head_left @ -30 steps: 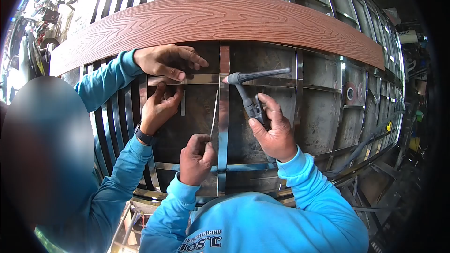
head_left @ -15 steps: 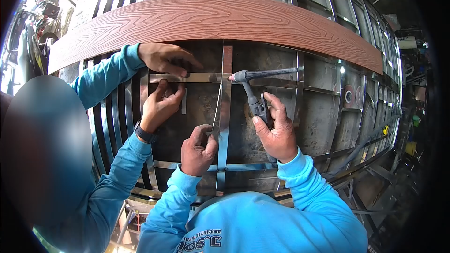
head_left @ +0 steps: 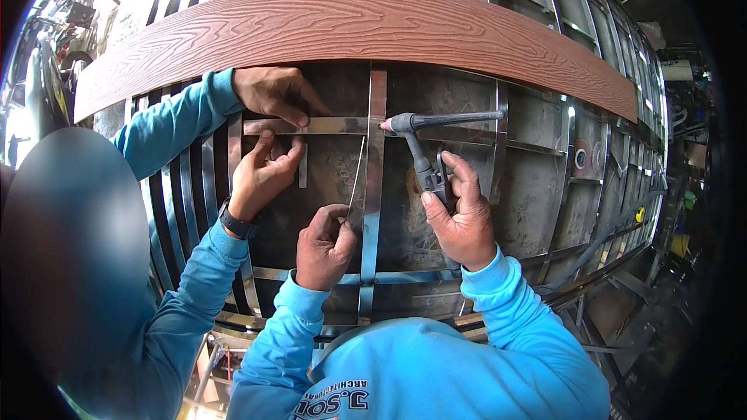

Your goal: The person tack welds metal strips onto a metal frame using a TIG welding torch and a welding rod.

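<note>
My right hand [head_left: 461, 218] is closed around the handle of a TIG welding torch [head_left: 420, 148]. The torch's pinkish nozzle lies at the joint between a short metal crosspiece [head_left: 338, 126] and a long metal bar [head_left: 373, 179]. In my left hand [head_left: 325, 247], pinched between thumb and fingers, is a thin filler rod [head_left: 359, 175], its upper end just below that joint. A co-worker's two hands, the upper one [head_left: 276, 95] and the lower one [head_left: 264, 175], hold the crosspiece near its left end.
A reddish wood-grain board [head_left: 350, 23] lies across the metal frame [head_left: 502, 179] beyond the hands. The co-worker's sleeve [head_left: 194, 272] is close on my left. Discs [head_left: 581, 158] and a yellow item [head_left: 640, 215] lie to the right.
The view has shifted slightly. Both my hands keep their grips, with the torch nozzle still at the joint and the filler rod just below. The co-worker's hands stay on the crosspiece.
</note>
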`<state>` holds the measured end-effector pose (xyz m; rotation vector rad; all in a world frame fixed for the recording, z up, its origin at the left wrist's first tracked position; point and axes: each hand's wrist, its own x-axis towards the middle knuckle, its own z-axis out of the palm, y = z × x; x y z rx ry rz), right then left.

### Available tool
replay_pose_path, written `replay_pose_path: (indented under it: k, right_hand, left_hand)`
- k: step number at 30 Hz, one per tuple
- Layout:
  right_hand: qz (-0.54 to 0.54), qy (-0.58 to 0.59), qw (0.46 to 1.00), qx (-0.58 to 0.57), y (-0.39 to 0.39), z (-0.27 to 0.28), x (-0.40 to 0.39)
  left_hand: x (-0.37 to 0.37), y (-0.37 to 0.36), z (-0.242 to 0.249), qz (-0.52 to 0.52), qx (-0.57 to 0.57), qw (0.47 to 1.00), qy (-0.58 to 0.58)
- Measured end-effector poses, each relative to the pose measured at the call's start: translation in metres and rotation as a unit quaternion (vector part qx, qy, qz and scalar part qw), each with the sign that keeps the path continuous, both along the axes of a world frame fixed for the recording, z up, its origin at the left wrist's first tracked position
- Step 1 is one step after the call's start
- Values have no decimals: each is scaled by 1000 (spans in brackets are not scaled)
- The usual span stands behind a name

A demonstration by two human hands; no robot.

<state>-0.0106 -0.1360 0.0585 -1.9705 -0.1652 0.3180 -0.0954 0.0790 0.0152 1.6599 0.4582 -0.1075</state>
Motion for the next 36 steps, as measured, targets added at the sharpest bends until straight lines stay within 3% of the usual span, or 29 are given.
replay_pose_path:
  k: [36]
  right_hand:
    - [11, -38, 999, -18, 14, -11, 15]
  left_hand:
    - [10, 1, -2, -3, 7, 1000, -19]
